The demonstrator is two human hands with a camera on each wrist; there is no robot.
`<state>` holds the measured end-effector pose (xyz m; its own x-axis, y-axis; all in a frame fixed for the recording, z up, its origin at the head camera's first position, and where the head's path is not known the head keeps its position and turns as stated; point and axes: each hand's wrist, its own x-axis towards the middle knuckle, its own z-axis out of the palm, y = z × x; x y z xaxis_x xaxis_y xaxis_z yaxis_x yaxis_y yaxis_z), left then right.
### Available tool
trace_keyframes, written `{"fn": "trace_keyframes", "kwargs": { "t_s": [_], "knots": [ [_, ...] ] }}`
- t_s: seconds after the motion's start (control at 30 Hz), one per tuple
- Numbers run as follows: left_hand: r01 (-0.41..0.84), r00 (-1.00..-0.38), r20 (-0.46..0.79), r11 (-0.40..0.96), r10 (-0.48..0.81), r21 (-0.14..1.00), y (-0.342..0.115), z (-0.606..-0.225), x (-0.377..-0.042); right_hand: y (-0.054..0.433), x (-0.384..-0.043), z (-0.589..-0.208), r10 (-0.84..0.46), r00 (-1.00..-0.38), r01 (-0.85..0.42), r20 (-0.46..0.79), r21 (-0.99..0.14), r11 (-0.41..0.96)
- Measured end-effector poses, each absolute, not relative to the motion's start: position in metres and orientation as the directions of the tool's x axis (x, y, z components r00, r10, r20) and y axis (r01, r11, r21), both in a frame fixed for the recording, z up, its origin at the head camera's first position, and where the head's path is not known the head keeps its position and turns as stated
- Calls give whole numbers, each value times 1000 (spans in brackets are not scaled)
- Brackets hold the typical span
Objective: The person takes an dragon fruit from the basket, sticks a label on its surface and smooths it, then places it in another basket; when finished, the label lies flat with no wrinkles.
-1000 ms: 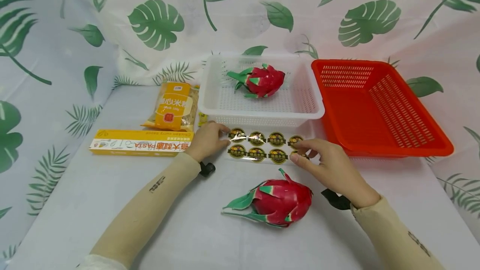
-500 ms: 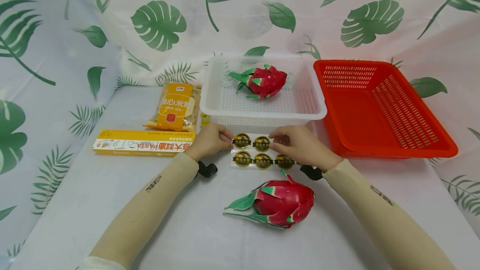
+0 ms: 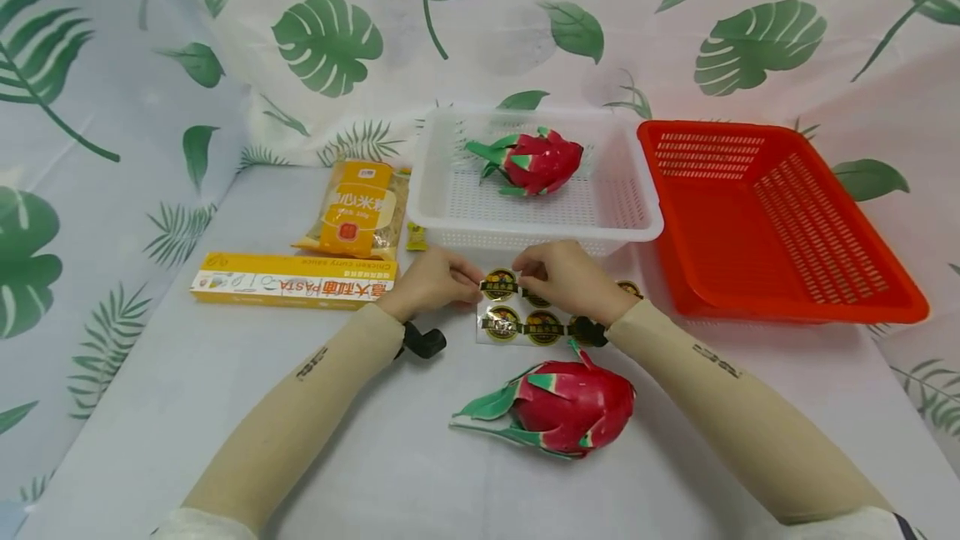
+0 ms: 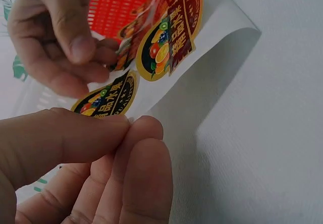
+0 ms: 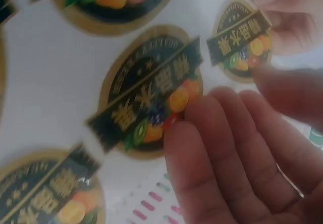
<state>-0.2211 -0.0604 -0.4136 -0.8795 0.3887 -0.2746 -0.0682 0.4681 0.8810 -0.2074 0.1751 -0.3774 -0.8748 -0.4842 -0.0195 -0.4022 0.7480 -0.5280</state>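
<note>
A sheet of round fruit stickers [image 3: 522, 326], black and gold, lies in front of the white basket. Its left edge is raised, and my left hand [image 3: 431, 282] pinches it near the upper left corner, thumb against fingertips. My right hand [image 3: 567, 277] is over the sheet's upper row, close to the top left sticker [image 5: 151, 93] and hiding part of that row. Its thumb and fingers stand apart, bent loosely, in the right wrist view. A red dragon fruit [image 3: 577, 407] with green scales lies on the table, nearer than the sheet.
Behind the sheet stands the white basket [image 3: 534, 233], holding another dragon fruit [image 3: 543, 163]. A red basket [image 3: 795, 311] is at the right. A pasta box [image 3: 292, 280], a yellow food bag [image 3: 356, 211] and a small yellow packet [image 3: 417, 237] lie left.
My right hand has moved left from the sheet's right end to its upper left stickers. My left hand stays at the left edge, which has lifted.
</note>
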Motion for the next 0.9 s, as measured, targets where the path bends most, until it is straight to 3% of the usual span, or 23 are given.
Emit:
{"fn": "trace_keyframes", "kwargs": {
  "t_s": [0.9],
  "knots": [
    [-81, -877, -253, 394, 408, 916, -57, -412, -221, 169, -207, -377, -498, -863, -473, 82, -479, 740]
  ]
}}
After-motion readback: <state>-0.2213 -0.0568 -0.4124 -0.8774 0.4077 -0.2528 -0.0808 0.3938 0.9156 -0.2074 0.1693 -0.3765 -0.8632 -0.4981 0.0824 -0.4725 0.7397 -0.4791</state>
